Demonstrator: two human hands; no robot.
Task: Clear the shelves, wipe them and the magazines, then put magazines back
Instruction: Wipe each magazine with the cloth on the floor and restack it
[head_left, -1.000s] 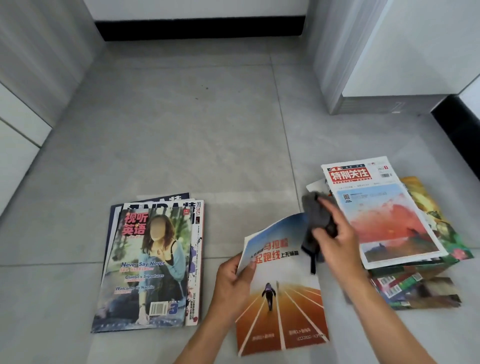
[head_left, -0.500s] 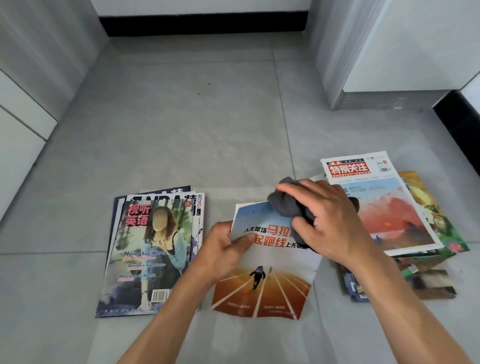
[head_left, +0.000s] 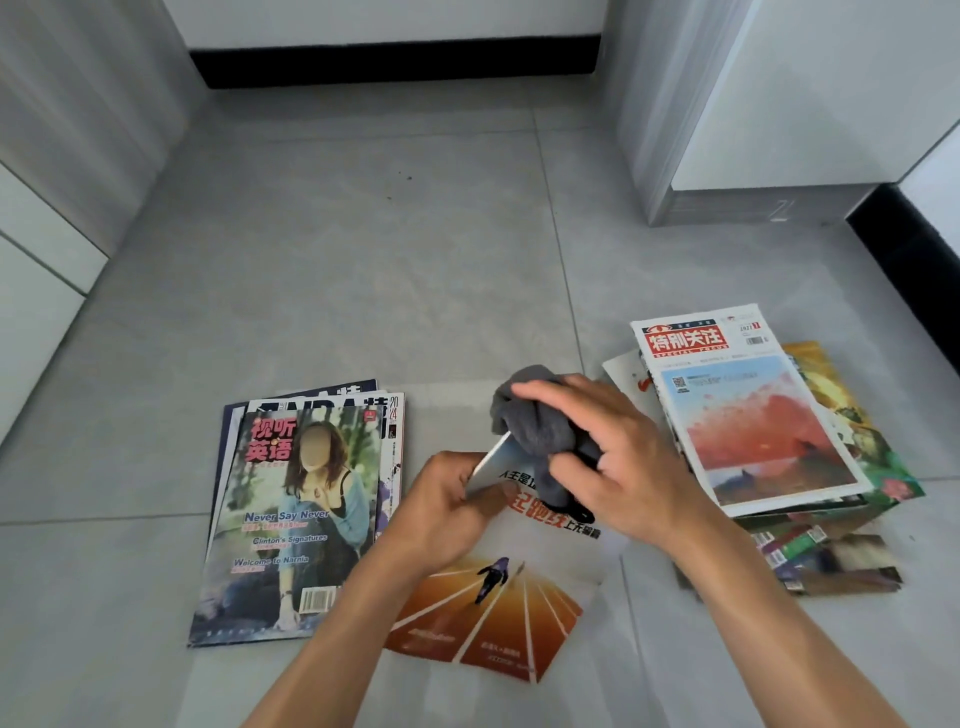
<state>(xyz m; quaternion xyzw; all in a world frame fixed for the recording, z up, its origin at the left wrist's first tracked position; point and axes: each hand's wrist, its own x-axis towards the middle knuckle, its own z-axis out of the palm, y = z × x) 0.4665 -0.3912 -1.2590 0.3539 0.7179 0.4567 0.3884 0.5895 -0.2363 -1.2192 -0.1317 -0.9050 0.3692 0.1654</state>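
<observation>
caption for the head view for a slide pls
Left hand steadies a running-track magazine on the floor while the right hand wipes it with a grey cloth, between two stacks.

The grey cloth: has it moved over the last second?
Yes. The grey cloth, in the right hand, went left, away from the right-hand magazine pile, across the running-track magazine.

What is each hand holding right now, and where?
Left hand pinches the running-track magazine at its upper left edge. Right hand grips the bunched grey cloth against its cover.
</observation>
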